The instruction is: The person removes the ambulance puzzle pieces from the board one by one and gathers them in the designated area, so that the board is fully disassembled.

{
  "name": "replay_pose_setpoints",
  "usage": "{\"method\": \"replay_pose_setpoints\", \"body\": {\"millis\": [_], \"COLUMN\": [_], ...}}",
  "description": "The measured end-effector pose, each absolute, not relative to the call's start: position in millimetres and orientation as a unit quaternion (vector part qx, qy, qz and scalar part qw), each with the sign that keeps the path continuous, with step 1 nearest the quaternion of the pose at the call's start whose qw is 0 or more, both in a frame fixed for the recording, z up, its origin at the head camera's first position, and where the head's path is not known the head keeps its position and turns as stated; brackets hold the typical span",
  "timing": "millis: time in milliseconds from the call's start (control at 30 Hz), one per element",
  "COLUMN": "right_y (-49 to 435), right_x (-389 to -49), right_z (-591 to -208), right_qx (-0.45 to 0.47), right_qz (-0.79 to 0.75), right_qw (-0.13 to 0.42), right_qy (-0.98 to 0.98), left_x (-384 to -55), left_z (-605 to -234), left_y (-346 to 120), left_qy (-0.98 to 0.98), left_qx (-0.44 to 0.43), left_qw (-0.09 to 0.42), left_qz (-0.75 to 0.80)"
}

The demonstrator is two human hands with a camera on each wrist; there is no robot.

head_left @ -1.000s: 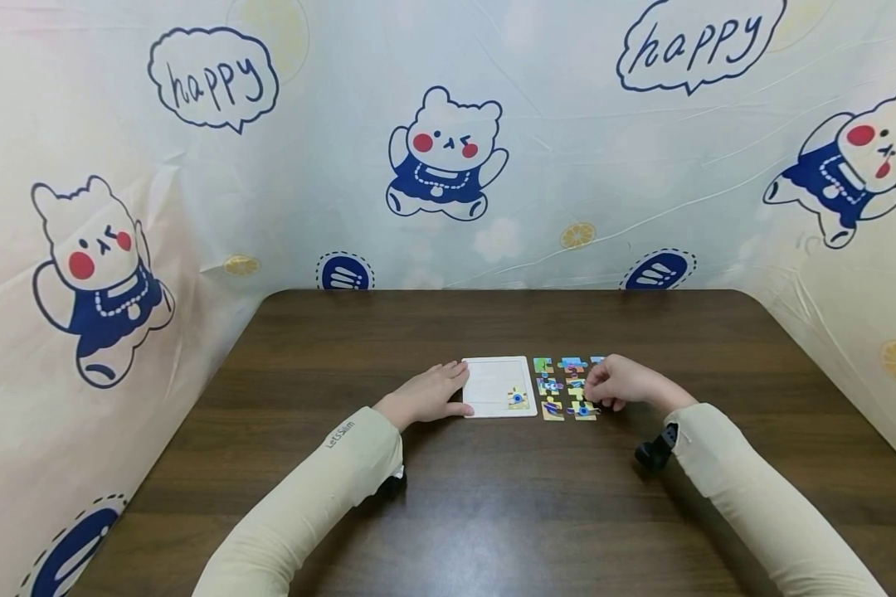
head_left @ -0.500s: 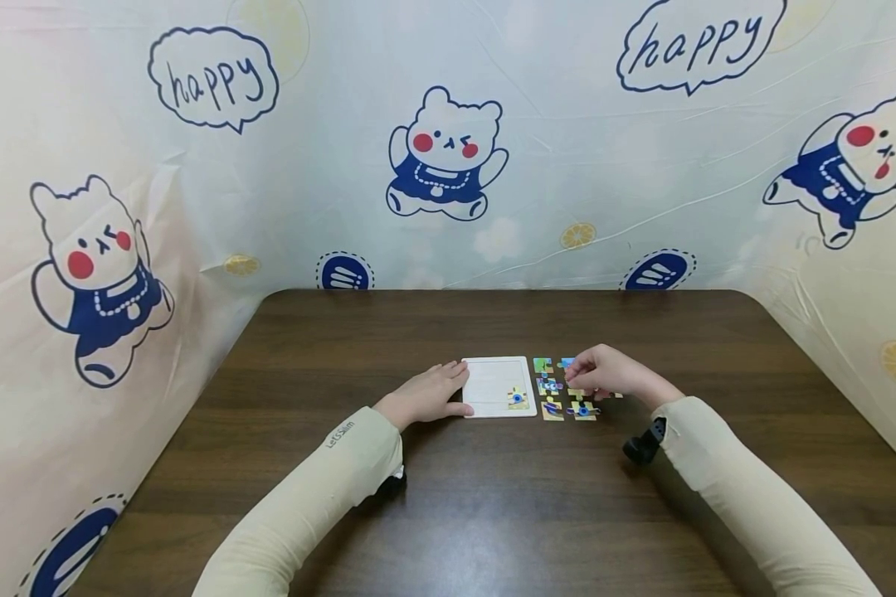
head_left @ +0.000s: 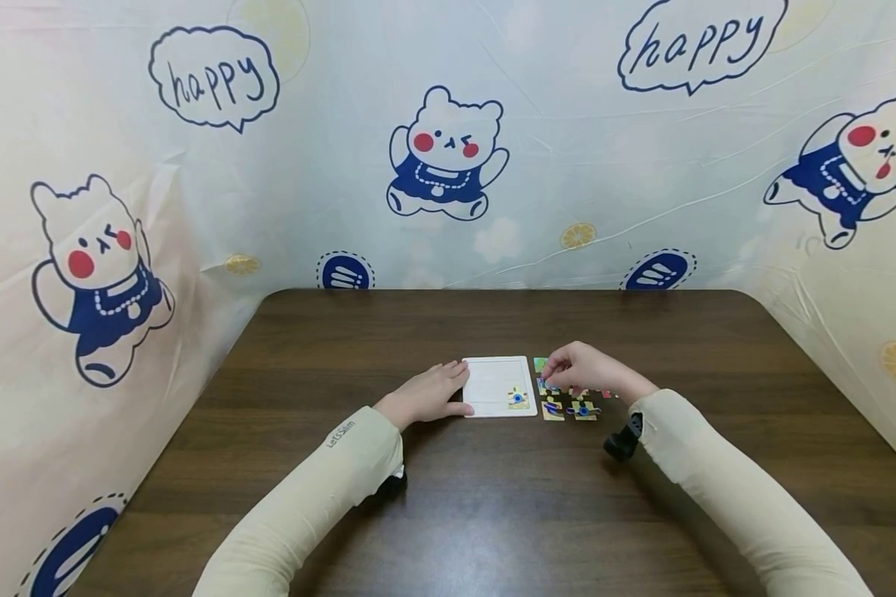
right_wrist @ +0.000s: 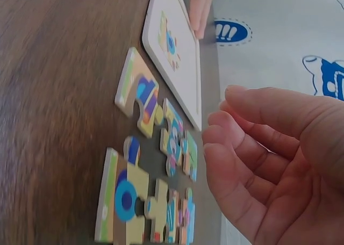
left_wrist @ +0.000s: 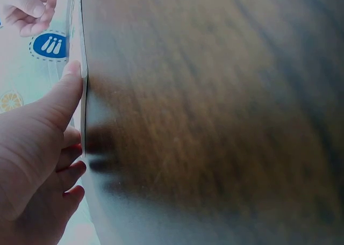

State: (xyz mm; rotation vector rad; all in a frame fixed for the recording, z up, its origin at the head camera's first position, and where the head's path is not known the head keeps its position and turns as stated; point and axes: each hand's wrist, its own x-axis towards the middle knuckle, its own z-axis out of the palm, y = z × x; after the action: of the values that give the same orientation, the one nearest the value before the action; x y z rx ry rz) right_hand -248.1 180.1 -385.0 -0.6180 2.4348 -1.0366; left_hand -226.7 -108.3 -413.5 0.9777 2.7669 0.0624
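Observation:
A white puzzle tray lies on the table, one yellow jigsaw piece with a blue circle in its lower right corner. My left hand rests on the tray's left edge, fingers extended and thumb apart. Right of the tray, several loose jigsaw pieces lie in rows, among them a corner piece and one with a blue ring. Above them hovers my right hand, hiding some pieces in the head view. In the right wrist view its fingers bend loosely, with nothing seen between thumb and fingers.
The brown wooden table extends around the tray on all sides. A printed cloth with cartoon bears hangs behind and beside it. A dark wrist camera sits under my right wrist.
My right hand has moved left across the loose pieces, from the right-hand ones toward those beside the tray. My left hand and the tray have stayed in place.

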Motion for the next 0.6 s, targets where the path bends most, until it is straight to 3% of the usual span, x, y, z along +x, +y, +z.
{"method": "replay_pose_setpoints", "body": {"millis": [600], "right_y": [149], "right_x": [-252], "right_z": [-395], "right_qx": [-0.224], "right_qz": [-0.358], "right_qw": [0.232], "right_qy": [0.876], "left_x": [-225], "left_z": [-412], "left_y": [-108], "left_qy": [0.939], "left_qx": [0.328], "left_qw": [0.1], "left_qz": [0.028]}}
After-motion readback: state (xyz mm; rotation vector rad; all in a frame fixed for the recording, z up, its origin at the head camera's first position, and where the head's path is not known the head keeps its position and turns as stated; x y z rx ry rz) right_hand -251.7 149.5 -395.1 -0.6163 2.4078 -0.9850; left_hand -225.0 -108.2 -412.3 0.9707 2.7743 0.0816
